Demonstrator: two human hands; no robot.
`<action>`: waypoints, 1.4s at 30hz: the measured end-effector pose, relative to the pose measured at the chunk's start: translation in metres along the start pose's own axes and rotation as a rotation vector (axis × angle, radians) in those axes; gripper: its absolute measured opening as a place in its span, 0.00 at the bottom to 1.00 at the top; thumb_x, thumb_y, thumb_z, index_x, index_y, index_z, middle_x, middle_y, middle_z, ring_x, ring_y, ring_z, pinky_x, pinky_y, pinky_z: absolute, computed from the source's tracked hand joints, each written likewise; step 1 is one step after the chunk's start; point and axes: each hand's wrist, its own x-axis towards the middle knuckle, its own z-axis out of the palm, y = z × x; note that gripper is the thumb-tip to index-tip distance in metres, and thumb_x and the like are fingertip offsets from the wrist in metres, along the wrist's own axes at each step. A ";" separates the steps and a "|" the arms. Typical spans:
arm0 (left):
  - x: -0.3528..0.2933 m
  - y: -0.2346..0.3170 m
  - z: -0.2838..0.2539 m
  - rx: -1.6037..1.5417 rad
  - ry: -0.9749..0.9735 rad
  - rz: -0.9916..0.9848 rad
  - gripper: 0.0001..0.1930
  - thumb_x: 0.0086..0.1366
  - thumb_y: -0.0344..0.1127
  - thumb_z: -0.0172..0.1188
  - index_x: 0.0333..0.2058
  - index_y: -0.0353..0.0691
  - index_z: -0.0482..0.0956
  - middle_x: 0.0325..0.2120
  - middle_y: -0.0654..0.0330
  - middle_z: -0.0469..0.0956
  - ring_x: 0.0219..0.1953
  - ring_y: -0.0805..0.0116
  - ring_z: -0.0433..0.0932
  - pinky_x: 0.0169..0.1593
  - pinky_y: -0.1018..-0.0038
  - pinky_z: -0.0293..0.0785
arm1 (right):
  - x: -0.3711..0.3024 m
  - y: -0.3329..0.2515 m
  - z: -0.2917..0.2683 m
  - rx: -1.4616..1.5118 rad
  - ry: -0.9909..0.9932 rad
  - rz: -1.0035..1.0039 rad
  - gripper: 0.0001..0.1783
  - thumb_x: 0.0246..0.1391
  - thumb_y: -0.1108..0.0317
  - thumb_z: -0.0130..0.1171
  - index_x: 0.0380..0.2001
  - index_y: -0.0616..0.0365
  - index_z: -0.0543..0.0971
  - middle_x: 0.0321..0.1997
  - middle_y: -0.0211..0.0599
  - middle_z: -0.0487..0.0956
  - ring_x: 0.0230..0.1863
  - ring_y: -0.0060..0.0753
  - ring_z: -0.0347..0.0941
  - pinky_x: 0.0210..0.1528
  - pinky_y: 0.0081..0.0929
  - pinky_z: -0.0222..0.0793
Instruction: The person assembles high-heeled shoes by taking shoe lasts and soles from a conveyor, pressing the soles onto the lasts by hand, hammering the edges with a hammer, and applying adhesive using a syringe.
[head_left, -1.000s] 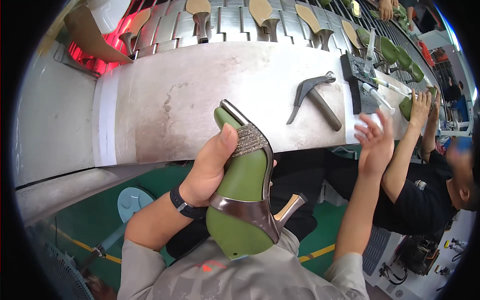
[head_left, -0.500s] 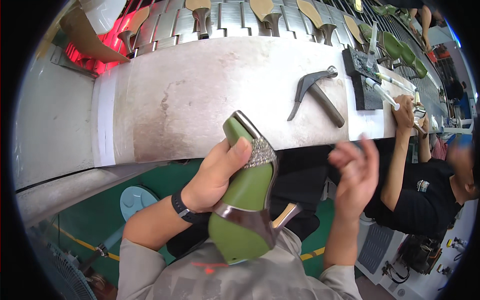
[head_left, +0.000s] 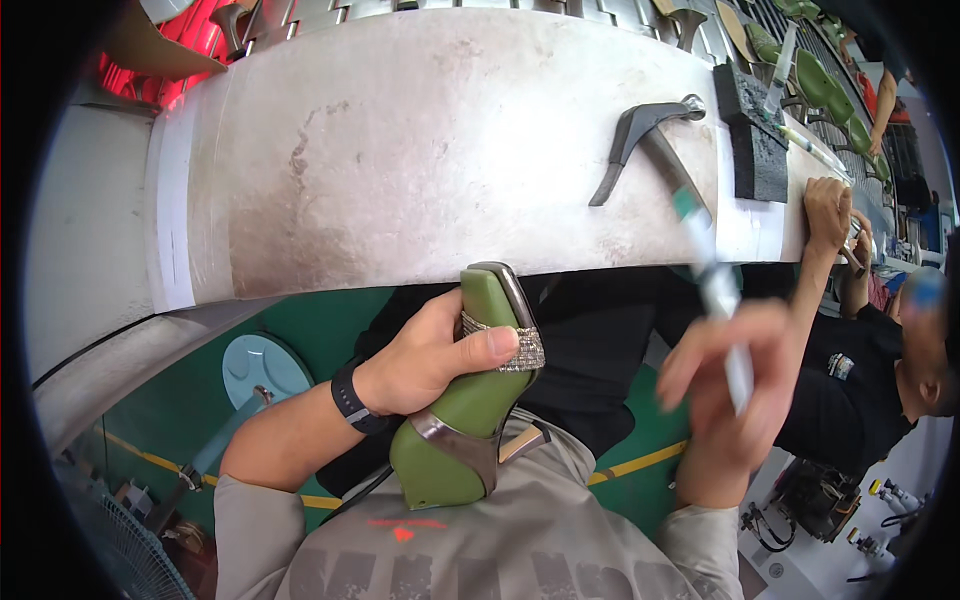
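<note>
My left hand (head_left: 420,360) grips a high-heeled sandal (head_left: 515,445) built on a green shoe last (head_left: 440,440). It is held toe up in front of my shirt, just off the bench edge. My thumb presses on its glittery strap (head_left: 530,355); a dark strap crosses lower down, and the heel points right. To the right, my right hand (head_left: 740,375) is closed around a white syringe (head_left: 720,290) with a green tip, pointing up toward the bench. Motion blurs both the hand and the syringe. A gap separates the syringe from the sandal.
On the bench (head_left: 400,150) lie a hammer (head_left: 640,135) and a black foam-like block (head_left: 752,140) with other syringes. Behind runs a slatted conveyor (head_left: 590,10) with shoe parts. A co-worker's hand (head_left: 828,215) works at right. A light-blue stool (head_left: 262,370) and a fan (head_left: 120,540) stand at left.
My right hand, blurred and without a visible syringe before, now holds one; a white syringe is gone from beside the black block. The sandal has turned more upright and shifted slightly left.
</note>
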 end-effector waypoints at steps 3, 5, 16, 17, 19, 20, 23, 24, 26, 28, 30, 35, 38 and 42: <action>-0.002 -0.003 0.000 -0.024 -0.007 0.027 0.24 0.71 0.50 0.65 0.51 0.35 0.75 0.43 0.59 0.80 0.45 0.74 0.78 0.52 0.73 0.76 | -0.018 0.005 0.021 0.114 -0.281 -0.032 0.33 0.54 0.52 0.75 0.47 0.75 0.78 0.32 0.55 0.85 0.26 0.36 0.83 0.30 0.30 0.82; 0.000 -0.001 0.001 -0.057 -0.013 0.029 0.23 0.70 0.48 0.66 0.52 0.35 0.74 0.44 0.59 0.80 0.46 0.74 0.77 0.53 0.72 0.76 | -0.016 0.007 0.030 0.129 -0.302 -0.028 0.33 0.56 0.49 0.73 0.44 0.74 0.77 0.30 0.58 0.85 0.25 0.39 0.83 0.28 0.31 0.83; -0.001 0.006 0.005 -0.090 0.010 0.022 0.25 0.70 0.46 0.67 0.56 0.34 0.73 0.46 0.60 0.79 0.48 0.74 0.77 0.55 0.72 0.75 | -0.010 0.013 0.035 0.155 -0.354 0.072 0.30 0.53 0.53 0.75 0.43 0.74 0.81 0.33 0.52 0.86 0.25 0.34 0.83 0.28 0.27 0.81; -0.001 0.006 0.005 -0.090 0.008 0.029 0.25 0.70 0.45 0.67 0.56 0.35 0.73 0.46 0.60 0.79 0.48 0.74 0.77 0.55 0.72 0.75 | -0.010 0.014 0.036 0.162 -0.345 0.065 0.30 0.53 0.54 0.75 0.43 0.75 0.81 0.33 0.52 0.86 0.25 0.34 0.83 0.28 0.27 0.81; -0.001 0.004 0.004 -0.083 0.004 0.032 0.25 0.70 0.46 0.67 0.56 0.35 0.73 0.46 0.60 0.79 0.48 0.74 0.77 0.55 0.72 0.75 | -0.011 0.015 0.037 0.168 -0.336 0.059 0.30 0.54 0.54 0.74 0.43 0.75 0.81 0.32 0.52 0.86 0.25 0.34 0.82 0.28 0.26 0.81; -0.001 0.003 0.003 -0.074 0.000 0.034 0.25 0.70 0.46 0.67 0.56 0.35 0.74 0.46 0.60 0.79 0.48 0.74 0.77 0.55 0.72 0.75 | -0.011 0.015 0.037 0.172 -0.331 0.053 0.29 0.54 0.55 0.73 0.42 0.75 0.81 0.32 0.52 0.86 0.24 0.34 0.82 0.28 0.25 0.81; 0.000 0.004 0.003 -0.049 -0.007 0.037 0.25 0.70 0.47 0.67 0.56 0.35 0.74 0.46 0.60 0.79 0.48 0.74 0.77 0.54 0.72 0.75 | -0.012 0.012 0.037 0.168 -0.306 0.085 0.27 0.56 0.56 0.72 0.41 0.75 0.81 0.31 0.51 0.86 0.24 0.33 0.82 0.27 0.24 0.80; 0.000 0.003 0.003 -0.049 -0.005 0.037 0.25 0.70 0.47 0.67 0.56 0.35 0.74 0.46 0.60 0.79 0.48 0.74 0.77 0.54 0.72 0.75 | -0.014 0.012 0.037 0.161 -0.287 0.121 0.26 0.56 0.57 0.71 0.40 0.75 0.81 0.31 0.51 0.86 0.23 0.32 0.82 0.26 0.24 0.80; -0.001 0.002 0.003 -0.042 0.002 0.043 0.25 0.70 0.48 0.67 0.55 0.35 0.74 0.46 0.60 0.79 0.48 0.74 0.77 0.54 0.72 0.75 | -0.017 0.015 0.036 0.165 -0.271 0.106 0.24 0.57 0.58 0.70 0.40 0.75 0.81 0.30 0.50 0.86 0.22 0.31 0.81 0.26 0.24 0.80; -0.001 0.002 0.004 -0.055 0.005 0.044 0.25 0.69 0.48 0.67 0.55 0.35 0.74 0.46 0.60 0.79 0.48 0.74 0.77 0.54 0.72 0.75 | -0.018 0.014 0.037 0.164 -0.251 0.095 0.23 0.58 0.59 0.69 0.39 0.75 0.81 0.29 0.49 0.85 0.21 0.31 0.81 0.25 0.25 0.79; -0.001 0.002 0.004 -0.067 0.008 0.044 0.25 0.69 0.48 0.67 0.55 0.35 0.74 0.46 0.60 0.79 0.47 0.74 0.77 0.54 0.72 0.75 | -0.018 0.013 0.037 0.160 -0.239 0.093 0.22 0.60 0.59 0.67 0.38 0.74 0.80 0.27 0.47 0.85 0.20 0.30 0.80 0.24 0.25 0.78; 0.000 0.004 0.003 -0.068 -0.005 0.025 0.24 0.70 0.47 0.67 0.54 0.34 0.74 0.45 0.60 0.79 0.47 0.74 0.77 0.54 0.73 0.75 | -0.026 0.013 0.032 0.195 -0.218 0.080 0.21 0.61 0.59 0.66 0.38 0.74 0.80 0.26 0.47 0.84 0.19 0.30 0.80 0.23 0.24 0.77; 0.000 0.007 0.004 -0.039 0.025 -0.046 0.37 0.62 0.59 0.71 0.56 0.35 0.71 0.47 0.58 0.78 0.48 0.73 0.76 0.53 0.73 0.74 | -0.028 0.013 0.027 0.224 -0.234 0.082 0.22 0.61 0.59 0.66 0.39 0.74 0.80 0.26 0.48 0.84 0.19 0.30 0.80 0.23 0.25 0.77; 0.001 0.002 0.003 -0.047 0.031 -0.043 0.37 0.61 0.59 0.71 0.55 0.35 0.71 0.46 0.57 0.79 0.48 0.72 0.77 0.53 0.72 0.75 | -0.031 0.011 0.024 0.262 -0.235 0.099 0.22 0.61 0.59 0.65 0.39 0.74 0.79 0.26 0.49 0.84 0.19 0.32 0.80 0.23 0.26 0.78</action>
